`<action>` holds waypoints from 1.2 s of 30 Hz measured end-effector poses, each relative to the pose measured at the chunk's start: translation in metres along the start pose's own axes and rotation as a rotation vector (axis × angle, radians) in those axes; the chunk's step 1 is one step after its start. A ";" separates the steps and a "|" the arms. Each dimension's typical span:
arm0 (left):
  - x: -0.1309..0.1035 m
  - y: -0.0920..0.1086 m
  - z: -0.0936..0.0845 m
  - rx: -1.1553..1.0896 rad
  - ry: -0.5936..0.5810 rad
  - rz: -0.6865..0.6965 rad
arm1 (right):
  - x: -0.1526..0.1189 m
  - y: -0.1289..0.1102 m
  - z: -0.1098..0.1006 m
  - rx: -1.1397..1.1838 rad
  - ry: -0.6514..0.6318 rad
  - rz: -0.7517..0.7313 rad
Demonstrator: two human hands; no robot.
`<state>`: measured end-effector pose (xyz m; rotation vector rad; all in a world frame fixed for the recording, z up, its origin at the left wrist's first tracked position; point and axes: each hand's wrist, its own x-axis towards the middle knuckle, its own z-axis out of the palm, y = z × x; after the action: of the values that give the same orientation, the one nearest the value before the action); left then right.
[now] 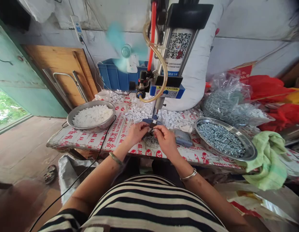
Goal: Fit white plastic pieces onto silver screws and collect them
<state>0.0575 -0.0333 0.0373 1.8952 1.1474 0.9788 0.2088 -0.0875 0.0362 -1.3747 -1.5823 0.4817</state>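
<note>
Under the pneumatic press (174,48), my two hands meet at its dark base (153,124). My left hand (137,132) has thumb and fingertips pinched together at the left of the base; what they hold is too small to make out. From the right, my right hand (165,139) pinches a small metal pin (153,130), its tip pointing toward the left hand. A small white plastic piece (154,122) sits on the base just beyond my fingers. Below the hands lies a pile of metal pins (151,141).
A steel bowl (91,128) of white pieces stands left; a steel bowl (252,154) of metal pins stands right, beside a green cloth (270,154). White pieces (173,116) lie scattered behind the press base. Behind are a blue crate (113,75) and a spinning fan (126,51).
</note>
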 end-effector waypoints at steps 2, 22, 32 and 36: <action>-0.008 0.010 0.007 -0.252 -0.092 -0.059 | 0.002 -0.003 0.000 -0.120 0.004 -0.047; -0.013 0.016 0.001 -0.874 -0.490 -0.414 | -0.016 0.005 -0.018 -0.435 0.094 -0.551; 0.031 0.010 0.027 0.015 0.174 0.061 | 0.054 0.026 -0.030 -0.626 0.050 -0.354; 0.041 0.005 0.033 0.020 0.125 0.091 | 0.066 0.021 -0.020 -0.672 0.011 -0.318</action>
<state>0.1009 -0.0032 0.0359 1.9394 1.1540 1.1541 0.2424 -0.0263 0.0547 -1.5474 -2.0051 -0.2820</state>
